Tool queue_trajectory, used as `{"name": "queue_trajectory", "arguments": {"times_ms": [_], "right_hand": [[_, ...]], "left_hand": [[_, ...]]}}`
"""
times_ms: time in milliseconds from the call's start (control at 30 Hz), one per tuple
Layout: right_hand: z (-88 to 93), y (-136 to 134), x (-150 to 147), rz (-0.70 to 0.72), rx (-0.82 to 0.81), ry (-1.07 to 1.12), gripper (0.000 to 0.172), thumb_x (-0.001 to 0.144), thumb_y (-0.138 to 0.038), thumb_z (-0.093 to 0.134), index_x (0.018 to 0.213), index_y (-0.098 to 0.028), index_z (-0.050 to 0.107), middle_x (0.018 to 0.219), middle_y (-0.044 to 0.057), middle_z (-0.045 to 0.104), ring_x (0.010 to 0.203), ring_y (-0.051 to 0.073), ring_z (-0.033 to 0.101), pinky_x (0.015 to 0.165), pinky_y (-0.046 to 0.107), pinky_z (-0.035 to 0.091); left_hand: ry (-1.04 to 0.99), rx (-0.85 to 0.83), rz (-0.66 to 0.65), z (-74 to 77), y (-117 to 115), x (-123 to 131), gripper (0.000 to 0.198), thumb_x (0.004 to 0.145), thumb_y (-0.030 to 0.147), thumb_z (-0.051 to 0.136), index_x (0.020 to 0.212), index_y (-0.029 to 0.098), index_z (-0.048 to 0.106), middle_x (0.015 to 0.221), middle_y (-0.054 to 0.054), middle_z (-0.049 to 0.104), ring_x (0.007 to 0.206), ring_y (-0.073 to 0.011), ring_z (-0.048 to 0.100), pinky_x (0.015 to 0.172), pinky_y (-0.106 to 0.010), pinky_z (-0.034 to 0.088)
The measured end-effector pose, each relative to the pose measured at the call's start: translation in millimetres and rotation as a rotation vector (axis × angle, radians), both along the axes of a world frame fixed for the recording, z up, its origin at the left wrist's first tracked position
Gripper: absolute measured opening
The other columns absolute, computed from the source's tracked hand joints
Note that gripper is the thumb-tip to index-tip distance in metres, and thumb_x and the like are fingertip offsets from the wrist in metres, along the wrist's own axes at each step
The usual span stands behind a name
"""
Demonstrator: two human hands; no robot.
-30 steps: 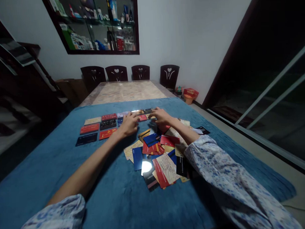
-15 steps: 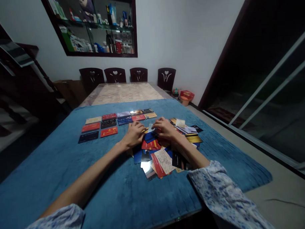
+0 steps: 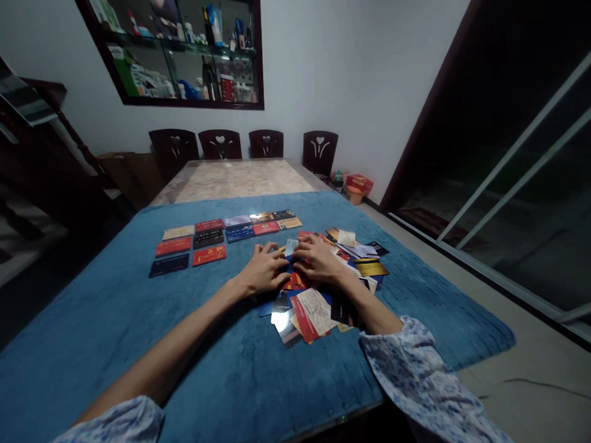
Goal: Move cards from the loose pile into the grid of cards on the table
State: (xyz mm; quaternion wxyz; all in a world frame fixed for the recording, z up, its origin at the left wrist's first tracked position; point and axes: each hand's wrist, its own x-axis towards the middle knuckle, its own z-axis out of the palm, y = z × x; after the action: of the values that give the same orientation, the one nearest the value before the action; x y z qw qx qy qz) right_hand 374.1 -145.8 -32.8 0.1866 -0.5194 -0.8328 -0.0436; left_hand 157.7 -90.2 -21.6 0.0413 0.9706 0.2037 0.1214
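A loose pile of plastic cards (image 3: 312,306) in red, blue, black, gold and white lies on a blue cloth (image 3: 134,330). Palm down, my left hand (image 3: 265,269) rests on the pile's far left part with its fingers spread. Just to its right, my right hand (image 3: 317,259) lies flat on the pile too, fingertips pointing left and almost meeting the left hand. A pale card (image 3: 290,246) shows just beyond the fingertips. To the far left, cards laid flat in neat rows (image 3: 213,237) sit apart from both hands.
Beyond the cloth the bare marble tabletop (image 3: 236,178) runs to several dark chairs (image 3: 266,143) against the wall. A glass-fronted shelf (image 3: 183,51) hangs above. A red container (image 3: 358,184) stands on the floor at right, by a glass sliding door (image 3: 517,188).
Both hands drew back from the far row of laid-out cards toward me and settled on the loose pile. The view shifted slightly.
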Motion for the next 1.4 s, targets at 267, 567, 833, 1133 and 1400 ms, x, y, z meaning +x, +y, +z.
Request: {"name": "queue_trajectory", "arguments": {"times_ms": [267,567,833,1133,1400], "right_hand": [[-0.8,-3.9,-3.3,0.025,-0.038,0.010,0.030,0.091,-0.039,0.062,0.113,-0.022,0.074,0.116,0.010,0.070,0.115,0.029,0.046,0.098,0.049,0.038],[-4.6,-3.2,-5.0,0.019,-0.062,0.032,0.032,0.092,-0.038,0.061,0.117,-0.021,0.072,0.122,0.010,0.069,0.115,0.028,0.047,0.100,0.050,0.037],[-10.8,0.9,-7.4,0.048,-0.022,0.034,0.031,0.091,-0.036,0.062,0.117,-0.021,0.071,0.119,0.009,0.069,0.113,0.028,0.046,0.100,0.049,0.039],[-13.8,5.4,-9.2,0.078,-0.002,0.020,0.030,0.092,-0.033,0.062,0.118,-0.021,0.071,0.117,0.009,0.069,0.110,0.027,0.046,0.099,0.049,0.040],[-17.5,9.1,-11.6,0.077,0.030,0.029,0.030,0.095,-0.035,0.058,0.118,-0.021,0.071,0.115,0.010,0.069,0.108,0.026,0.047,0.095,0.046,0.041]], "left_hand": [[0.020,-0.001,0.011,2.2,4.0,-1.6,0.024,0.090,0.033,0.058,0.104,0.025,0.075,0.122,-0.007,0.070,0.124,-0.0318,0.044,0.099,-0.052,0.032],[0.094,-0.071,0.090,15.9,11.8,-7.0,0.017,0.083,0.027,0.061,0.092,0.025,0.075,0.114,-0.007,0.072,0.122,-0.0318,0.045,0.098,-0.050,0.032],[0.225,-0.107,0.150,28.2,16.7,-14.2,0.021,0.080,0.026,0.066,0.101,0.023,0.071,0.114,-0.007,0.069,0.123,-0.0309,0.045,0.096,-0.044,0.034],[0.286,-0.055,0.132,31.1,18.2,-17.9,0.030,0.078,0.018,0.061,0.106,0.020,0.069,0.116,-0.010,0.066,0.119,-0.0298,0.047,0.092,-0.043,0.036],[0.307,-0.024,0.099,29.8,19.3,-19.9,0.029,0.077,0.020,0.058,0.105,0.019,0.069,0.110,-0.010,0.066,0.113,-0.0286,0.050,0.090,-0.041,0.037]]}}
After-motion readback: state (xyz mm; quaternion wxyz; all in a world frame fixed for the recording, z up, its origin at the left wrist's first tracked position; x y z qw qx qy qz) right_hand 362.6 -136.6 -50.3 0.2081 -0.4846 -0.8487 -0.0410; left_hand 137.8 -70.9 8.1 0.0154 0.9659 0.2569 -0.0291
